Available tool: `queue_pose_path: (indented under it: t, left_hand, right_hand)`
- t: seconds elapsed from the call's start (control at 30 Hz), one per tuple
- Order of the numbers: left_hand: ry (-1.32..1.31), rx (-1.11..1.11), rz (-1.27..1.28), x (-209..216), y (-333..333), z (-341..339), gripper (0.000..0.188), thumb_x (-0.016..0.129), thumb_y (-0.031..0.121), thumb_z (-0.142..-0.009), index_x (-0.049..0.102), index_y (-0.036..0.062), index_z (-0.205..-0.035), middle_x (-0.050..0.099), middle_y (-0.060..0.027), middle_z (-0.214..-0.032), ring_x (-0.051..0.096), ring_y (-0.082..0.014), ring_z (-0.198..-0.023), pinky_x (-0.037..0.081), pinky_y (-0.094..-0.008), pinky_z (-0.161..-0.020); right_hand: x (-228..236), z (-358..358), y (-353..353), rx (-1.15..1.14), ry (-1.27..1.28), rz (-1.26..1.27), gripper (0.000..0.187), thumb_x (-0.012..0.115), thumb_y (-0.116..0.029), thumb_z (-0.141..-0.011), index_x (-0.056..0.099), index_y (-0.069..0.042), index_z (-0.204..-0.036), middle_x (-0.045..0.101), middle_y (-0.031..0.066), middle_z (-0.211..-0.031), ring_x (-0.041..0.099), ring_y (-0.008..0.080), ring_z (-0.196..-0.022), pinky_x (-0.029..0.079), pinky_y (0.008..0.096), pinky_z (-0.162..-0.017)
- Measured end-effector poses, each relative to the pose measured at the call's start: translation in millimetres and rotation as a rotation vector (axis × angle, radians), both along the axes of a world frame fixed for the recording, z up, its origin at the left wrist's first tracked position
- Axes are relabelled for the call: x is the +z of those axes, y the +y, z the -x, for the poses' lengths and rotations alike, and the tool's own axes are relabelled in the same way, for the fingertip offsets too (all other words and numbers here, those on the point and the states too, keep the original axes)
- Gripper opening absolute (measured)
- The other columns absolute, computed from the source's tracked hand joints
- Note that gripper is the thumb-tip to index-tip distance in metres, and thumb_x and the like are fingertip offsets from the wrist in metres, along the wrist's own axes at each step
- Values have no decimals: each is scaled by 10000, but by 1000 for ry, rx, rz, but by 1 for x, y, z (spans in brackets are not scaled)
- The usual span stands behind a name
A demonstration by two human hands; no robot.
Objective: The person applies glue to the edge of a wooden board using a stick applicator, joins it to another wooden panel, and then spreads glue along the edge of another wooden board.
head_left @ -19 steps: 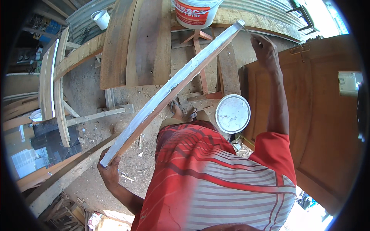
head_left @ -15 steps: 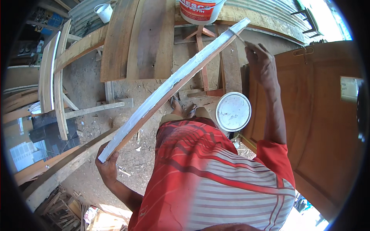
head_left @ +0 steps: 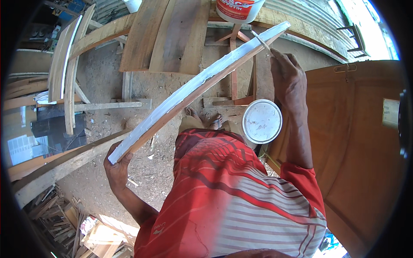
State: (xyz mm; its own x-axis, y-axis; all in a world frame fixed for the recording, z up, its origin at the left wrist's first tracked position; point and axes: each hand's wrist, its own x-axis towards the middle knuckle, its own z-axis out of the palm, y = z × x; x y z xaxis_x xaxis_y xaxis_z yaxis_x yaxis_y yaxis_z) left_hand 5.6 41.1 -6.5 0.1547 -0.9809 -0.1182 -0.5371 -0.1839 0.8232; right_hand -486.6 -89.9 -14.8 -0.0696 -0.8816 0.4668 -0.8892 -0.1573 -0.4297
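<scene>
A long curved wooden strip [head_left: 193,90] with a white coated top face runs from lower left to upper right in front of me. My left hand [head_left: 117,165] grips its near lower end. My right hand [head_left: 287,75] holds a thin flat blade tool [head_left: 261,42] against the far upper end of the strip. Below my right hand sits a round white lid or tin of paste [head_left: 262,121]. My red and white striped shirt fills the lower middle.
Brown wooden door panel [head_left: 357,142] on the right. Wide planks [head_left: 172,34] lean ahead, a red and white bucket [head_left: 238,9] above them. More curved white-faced strips [head_left: 64,64] stand at left. A long beam [head_left: 64,165] and wood scraps lie on the dirt floor.
My right hand has come down along the strip's upper end with the blade. The view has shifted slightly; my left hand keeps its grip on the lower end.
</scene>
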Motion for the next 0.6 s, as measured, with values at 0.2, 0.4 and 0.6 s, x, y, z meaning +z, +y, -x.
queue_pose_path:
  t: [0.2,0.4,0.6]
  left_hand:
    - [71,-9,0,5,1,6,414,832,230,-885,683,-23,-1178,707,-70,-1029,632,-168,-958,507,-319,-872]
    - [113,-38,-25,-3,1,-5,419,829,190,-886,669,-33,-1204,711,-80,-1061,643,-169,-983,510,-318,-904]
    - [138,-115,14,-6,-7,-3,387,811,163,-900,671,-22,-1209,716,-77,-1052,647,-159,-981,513,-310,-909]
  right_hand:
    - [-1,-46,37,105,14,-44,277,704,-102,-923,711,-101,-1199,677,100,-961,689,305,-761,557,424,-623]
    - [19,-81,58,321,-193,-80,323,717,-41,-882,723,-96,-1200,686,112,-982,691,284,-731,575,390,-640]
    - [1,-63,42,-47,18,-89,287,682,-47,-918,720,-86,-1199,703,122,-981,708,312,-754,558,409,-670]
